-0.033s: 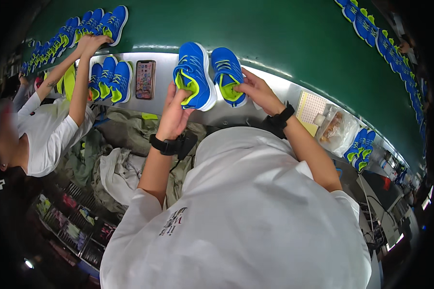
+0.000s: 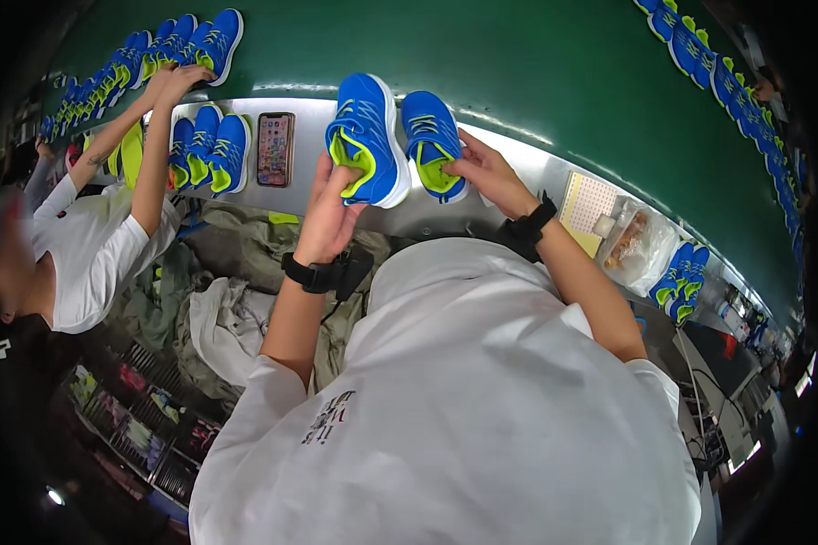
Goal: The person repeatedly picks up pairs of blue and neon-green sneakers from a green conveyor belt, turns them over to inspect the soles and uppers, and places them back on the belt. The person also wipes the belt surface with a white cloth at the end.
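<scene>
A blue sneaker (image 2: 389, 162) with a lime lining and white sole is in my left hand (image 2: 329, 218). The thumb goes into its heel opening, and the shoe leans so that its sole edge shows on the right. My right hand (image 2: 493, 174) grips a matching blue sneaker (image 2: 427, 118) by the heel, thumb inside the collar. Both toes point away from me, side by side with a narrow gap, over the metal ledge (image 2: 314, 136) and the edge of the green work surface (image 2: 518, 54). The fingers under the shoes are partly hidden.
Left of my hands lie a phone (image 2: 275, 150) and several blue sneakers (image 2: 233, 154). A co-worker's hands (image 2: 177, 84) reach a row of sneakers. At right are a yellow-edged sheet (image 2: 580, 207), a plastic bag (image 2: 641, 245) and more sneakers (image 2: 680, 277). Another row (image 2: 727, 86) runs along the far right.
The toe of the left sneaker has shifted very slightly away from me. Both hands keep their grip, and the rest looks the same.
</scene>
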Demonstrator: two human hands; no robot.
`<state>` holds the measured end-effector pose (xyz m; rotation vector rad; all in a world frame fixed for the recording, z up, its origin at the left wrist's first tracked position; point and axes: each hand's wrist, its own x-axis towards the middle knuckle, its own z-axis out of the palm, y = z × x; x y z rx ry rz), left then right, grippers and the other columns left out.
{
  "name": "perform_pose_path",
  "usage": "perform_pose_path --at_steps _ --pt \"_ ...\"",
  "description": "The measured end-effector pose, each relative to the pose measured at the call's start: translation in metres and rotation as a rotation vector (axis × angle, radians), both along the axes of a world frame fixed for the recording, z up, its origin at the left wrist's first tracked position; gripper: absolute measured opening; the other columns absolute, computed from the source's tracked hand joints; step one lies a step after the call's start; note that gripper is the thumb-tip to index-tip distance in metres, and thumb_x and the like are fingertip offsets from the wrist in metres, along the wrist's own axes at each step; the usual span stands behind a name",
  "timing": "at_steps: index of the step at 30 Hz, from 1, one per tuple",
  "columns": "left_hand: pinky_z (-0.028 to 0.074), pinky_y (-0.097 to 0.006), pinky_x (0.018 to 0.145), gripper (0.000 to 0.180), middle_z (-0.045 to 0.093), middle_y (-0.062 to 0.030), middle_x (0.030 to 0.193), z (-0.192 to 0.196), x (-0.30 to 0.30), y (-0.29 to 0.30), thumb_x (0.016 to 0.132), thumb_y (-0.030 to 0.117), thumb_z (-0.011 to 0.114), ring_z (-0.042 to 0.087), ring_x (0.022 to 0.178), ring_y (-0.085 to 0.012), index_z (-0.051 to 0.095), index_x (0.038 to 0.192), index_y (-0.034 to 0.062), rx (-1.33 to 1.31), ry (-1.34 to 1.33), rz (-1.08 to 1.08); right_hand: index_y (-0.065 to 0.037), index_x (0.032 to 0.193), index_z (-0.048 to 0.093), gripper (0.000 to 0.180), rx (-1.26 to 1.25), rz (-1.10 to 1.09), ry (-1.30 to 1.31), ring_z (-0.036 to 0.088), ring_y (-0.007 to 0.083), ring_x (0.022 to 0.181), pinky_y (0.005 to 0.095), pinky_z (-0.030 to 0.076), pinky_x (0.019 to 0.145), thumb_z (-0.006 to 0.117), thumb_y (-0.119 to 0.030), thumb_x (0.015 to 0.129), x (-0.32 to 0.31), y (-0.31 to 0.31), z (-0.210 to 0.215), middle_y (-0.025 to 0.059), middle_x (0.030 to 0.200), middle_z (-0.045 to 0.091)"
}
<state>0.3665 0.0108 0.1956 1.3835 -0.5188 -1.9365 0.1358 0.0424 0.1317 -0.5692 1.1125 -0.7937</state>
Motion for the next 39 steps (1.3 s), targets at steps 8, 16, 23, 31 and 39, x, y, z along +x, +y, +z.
perform_pose_path --at_steps 8,16,23,31,39 --pt "0.049 -0.025 0.075 0.042 0.056 -0.0037 0.108 0.023 -0.008 -0.011 0.088 0.007 0.050 0.058 0.090 -0.0110 0.040 0.128 0.0104 -0.082 0.004 0.008 -0.001 0.141 0.032 0.069 -0.030 -0.007 0.007 0.058 0.0118 0.089 0.0247 0.046 0.082 0.063 -0.011 0.081 -0.001 0.002 -0.016 0.0054 0.100 0.060" --pt "0.043 -0.041 0.091 0.063 0.055 -0.0167 0.109 -0.086 0.012 0.037 0.075 0.002 0.061 0.053 0.105 -0.0318 0.038 0.134 0.0026 -0.791 -0.963 -0.630 -0.003 0.142 0.025 0.084 -0.340 0.271 0.779 0.047 0.0409 0.106 0.0405 0.042 0.095 0.068 -0.011 0.070 0.001 0.016 -0.073 0.0241 0.115 0.044" --pt "0.039 -0.036 0.093 0.038 0.050 -0.0048 0.122 -0.067 -0.034 -0.022 0.078 0.020 0.053 0.045 0.113 -0.0208 0.056 0.114 0.0081 -1.823 -1.115 -1.589 -0.001 0.140 0.029 0.076 -0.496 0.363 0.663 0.047 0.0398 0.113 0.0401 0.042 0.096 0.064 -0.012 0.073 0.008 0.009 -0.076 0.0247 0.124 0.042" --pt "0.040 -0.037 0.082 0.020 0.057 -0.0060 0.107 -0.072 -0.033 -0.116 0.074 0.020 0.057 0.052 0.104 -0.0200 0.063 0.090 0.0088 -1.711 -1.241 -1.298 -0.008 0.128 0.049 0.055 -0.343 0.328 1.165 0.040 0.0339 0.123 0.0482 0.034 0.100 0.063 -0.019 0.076 -0.044 -0.013 -0.051 0.0177 0.130 0.043" --pt "0.046 -0.045 0.064 0.025 0.059 -0.0193 0.076 -0.054 0.043 -0.315 0.072 0.017 0.072 0.058 0.073 -0.0386 0.055 0.078 -0.0004 -1.018 -1.451 -0.509 -0.014 0.142 0.034 0.082 -0.460 0.742 1.363 0.017 0.0415 0.137 0.0591 0.015 0.108 0.064 -0.052 0.075 -0.058 0.028 -0.071 0.0266 0.148 0.018"
